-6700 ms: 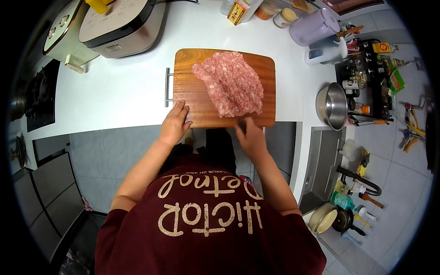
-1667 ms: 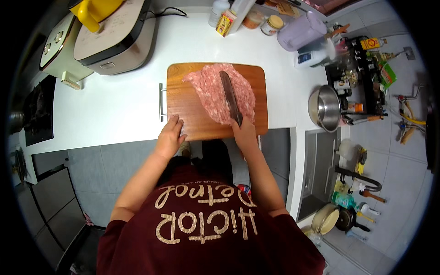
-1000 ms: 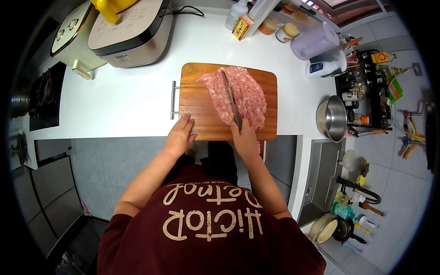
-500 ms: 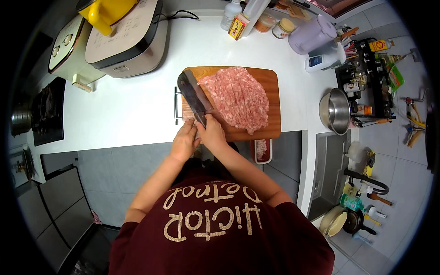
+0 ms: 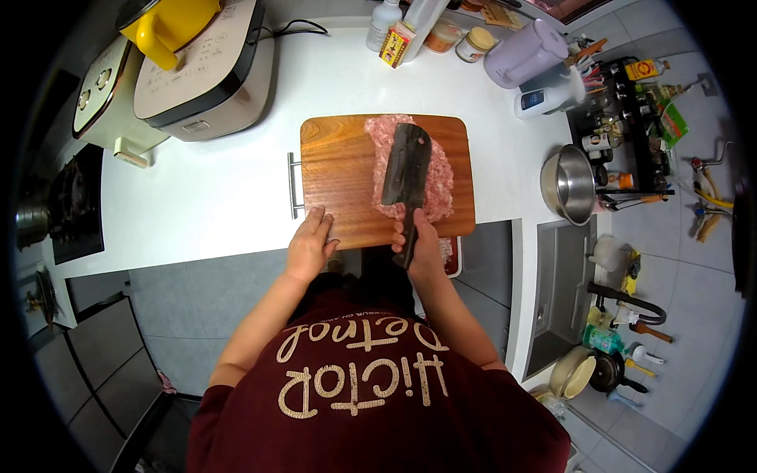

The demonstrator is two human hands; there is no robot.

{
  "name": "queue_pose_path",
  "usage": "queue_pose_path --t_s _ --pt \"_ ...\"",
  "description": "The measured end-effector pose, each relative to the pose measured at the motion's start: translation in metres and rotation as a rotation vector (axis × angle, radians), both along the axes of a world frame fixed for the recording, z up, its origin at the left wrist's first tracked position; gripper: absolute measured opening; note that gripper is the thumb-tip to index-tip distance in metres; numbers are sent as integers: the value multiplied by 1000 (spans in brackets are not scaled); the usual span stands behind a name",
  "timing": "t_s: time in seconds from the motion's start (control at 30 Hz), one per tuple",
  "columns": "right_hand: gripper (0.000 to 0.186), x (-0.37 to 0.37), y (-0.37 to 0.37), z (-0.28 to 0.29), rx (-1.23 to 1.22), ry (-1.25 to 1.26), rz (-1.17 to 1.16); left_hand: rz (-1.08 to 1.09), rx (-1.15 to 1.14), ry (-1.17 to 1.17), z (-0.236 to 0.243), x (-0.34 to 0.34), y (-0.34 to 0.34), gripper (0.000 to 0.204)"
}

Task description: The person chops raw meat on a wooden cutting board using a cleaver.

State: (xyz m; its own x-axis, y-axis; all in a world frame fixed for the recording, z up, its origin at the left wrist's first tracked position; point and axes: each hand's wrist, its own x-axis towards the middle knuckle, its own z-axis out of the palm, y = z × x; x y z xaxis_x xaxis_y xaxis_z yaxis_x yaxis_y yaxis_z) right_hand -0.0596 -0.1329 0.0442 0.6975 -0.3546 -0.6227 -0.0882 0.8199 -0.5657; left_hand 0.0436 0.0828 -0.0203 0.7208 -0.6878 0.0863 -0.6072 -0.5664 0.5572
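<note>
My right hand [image 5: 423, 246] is wrapped round the dark handle of a cleaver [image 5: 407, 167]. Its broad blade lies over the pink minced meat [image 5: 440, 177] and hides the middle of it. Whether the blade touches the meat or hovers just above I cannot tell. The meat sits on the right half of a wooden cutting board [image 5: 335, 169], whose left half is bare wood. At the board's near left corner rests my left hand [image 5: 310, 246], open, with fingers stretched onto the wood and nothing held.
A metal handle [image 5: 293, 185] shows along the board's left side. Behind stand a rice cooker [image 5: 197, 87], a purple jug [image 5: 527, 54] and jars [image 5: 475, 45]. To the right are a steel bowl [image 5: 569, 184] and a sink [image 5: 564, 292]. Below the counter edge, a meat tray [image 5: 454, 260] shows partly.
The cleaver has swung from the board's left edge rightward onto the meat. My right hand moved right with it, away from my left hand. The meat patch now looks narrower, its left part gathered rightward.
</note>
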Motion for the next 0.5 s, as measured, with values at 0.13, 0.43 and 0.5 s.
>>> queue_pose_path --t_s 0.13,0.43,0.5 --pt "34 -9 -23 25 -181 148 158 1 5 -9 0 1 -1 53" --pt "20 10 -47 1 -1359 133 219 -1 29 -6 5 0 -4 54" --pt "27 8 -53 -27 -1399 214 298 -1 23 1 6 -2 -5 54"
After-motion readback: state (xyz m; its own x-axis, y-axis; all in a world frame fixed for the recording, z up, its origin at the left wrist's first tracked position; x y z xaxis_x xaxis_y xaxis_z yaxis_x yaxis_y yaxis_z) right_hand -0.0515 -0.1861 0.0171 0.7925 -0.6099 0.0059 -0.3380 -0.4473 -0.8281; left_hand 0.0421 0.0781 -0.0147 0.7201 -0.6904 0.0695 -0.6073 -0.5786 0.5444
